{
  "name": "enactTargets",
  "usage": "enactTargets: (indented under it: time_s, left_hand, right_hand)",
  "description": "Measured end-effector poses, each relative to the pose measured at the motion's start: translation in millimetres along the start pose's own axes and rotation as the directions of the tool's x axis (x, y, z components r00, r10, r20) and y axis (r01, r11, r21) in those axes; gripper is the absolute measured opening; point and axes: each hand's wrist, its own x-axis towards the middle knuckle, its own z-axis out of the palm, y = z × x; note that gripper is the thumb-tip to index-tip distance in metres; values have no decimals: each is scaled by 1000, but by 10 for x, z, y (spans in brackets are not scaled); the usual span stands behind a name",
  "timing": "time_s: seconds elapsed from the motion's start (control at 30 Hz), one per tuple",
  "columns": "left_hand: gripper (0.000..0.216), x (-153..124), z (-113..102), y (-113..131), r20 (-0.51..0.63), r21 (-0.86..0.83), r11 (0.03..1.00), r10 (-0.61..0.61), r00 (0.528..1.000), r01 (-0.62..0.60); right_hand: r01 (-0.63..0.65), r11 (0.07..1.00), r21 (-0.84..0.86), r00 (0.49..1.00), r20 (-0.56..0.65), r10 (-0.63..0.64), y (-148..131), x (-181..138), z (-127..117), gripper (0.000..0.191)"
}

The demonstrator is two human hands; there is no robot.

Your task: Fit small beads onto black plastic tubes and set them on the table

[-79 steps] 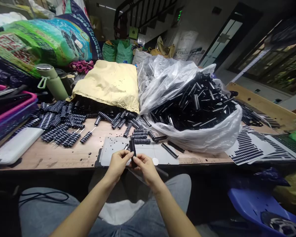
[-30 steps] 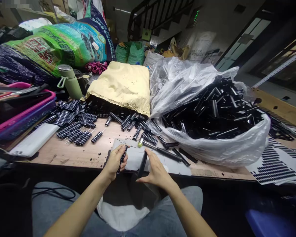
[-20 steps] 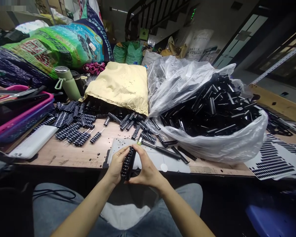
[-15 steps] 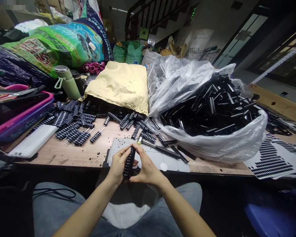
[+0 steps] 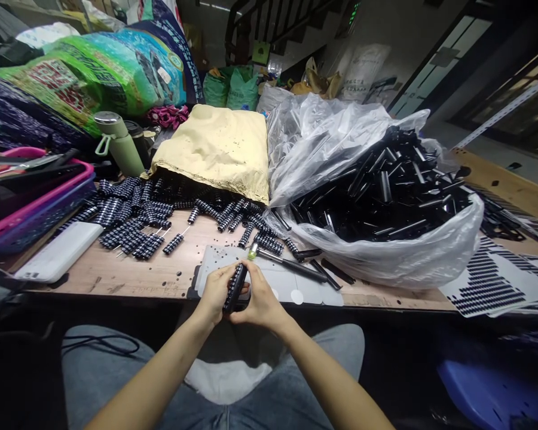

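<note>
My left hand (image 5: 216, 294) and my right hand (image 5: 259, 300) meet at the near edge of the table, over my lap. Both pinch one short black roller with white dots (image 5: 234, 289), held nearly upright between them. My left fingers wrap its left side and my right thumb presses near its top. Just beyond them lies a white flat sheet (image 5: 291, 285) strewn with small black bits. A thin tool with a yellow-green tip (image 5: 281, 263) rests across that sheet.
Several dotted rollers (image 5: 130, 221) spill from a tan sack (image 5: 215, 149). A clear plastic bag of black tubes (image 5: 385, 203) fills the right. A green bottle (image 5: 116, 143), pink basket (image 5: 31, 197), white slab (image 5: 54, 252) and patterned sheets (image 5: 493, 280) surround.
Earlier my hands were apart, the left holding the roller and the right a black tube on the sheet. They have come together on the roller and dropped slightly toward the table edge.
</note>
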Motion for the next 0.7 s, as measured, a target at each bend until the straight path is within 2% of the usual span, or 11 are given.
enactTargets:
  time_s: [0.13, 0.27, 0.33, 0.37, 0.4, 0.43, 0.5, 0.6, 0.63, 0.7]
  left_hand:
    - [24, 48, -44, -62, 3, -30, 999, -21, 1000, 21]
    - [31, 79, -46, -67, 29, 28, 999, -30, 999, 29]
    - [34, 65, -58, -96, 66, 156, 986, 45, 997, -55]
    - [35, 50, -69, -124, 93, 267, 951, 133, 987, -153]
    - [36, 32, -84, -159, 130, 398, 875, 243, 961, -275]
    - [37, 16, -104, -197, 181, 528, 751, 356, 917, -396]
    - [42, 5, -160, -269, 320, 713, 434, 497, 806, -551]
    - [42, 72, -288, -300, 526, 781, 40, 497, 690, -623]
    - [39, 111, -337, -282, 597, 760, -74, 471, 650, -645]
    - [35, 187, -426, -219, 726, 675, -271, 409, 553, -686]
  right_hand:
    - [1, 1000, -31, 997, 75, 2, -2, -25, -10, 102]
    - [-26, 999, -37, 1000, 13, 26, 1, -21, -26, 101]
    - [-20, 998, -59, 999, -30, 18, 27, -24, 9, 101]
    - [-18, 997, -79, 998, -54, 14, 46, -29, 36, 101]
    - [-18, 994, -106, 997, -81, 10, 68, -34, 65, 100]
    - [-18, 990, -140, 995, -103, 4, 92, -40, 89, 97]
    - [-4, 976, -216, 995, -102, -18, 144, -54, 93, 91]
    - [7, 927, -376, 999, -47, -27, 264, -67, -95, 77]
    - [-36, 889, -456, 997, -75, 2, 322, -66, -205, 68]
    - [-196, 759, -621, 975, -207, 82, 464, -59, -443, 41]
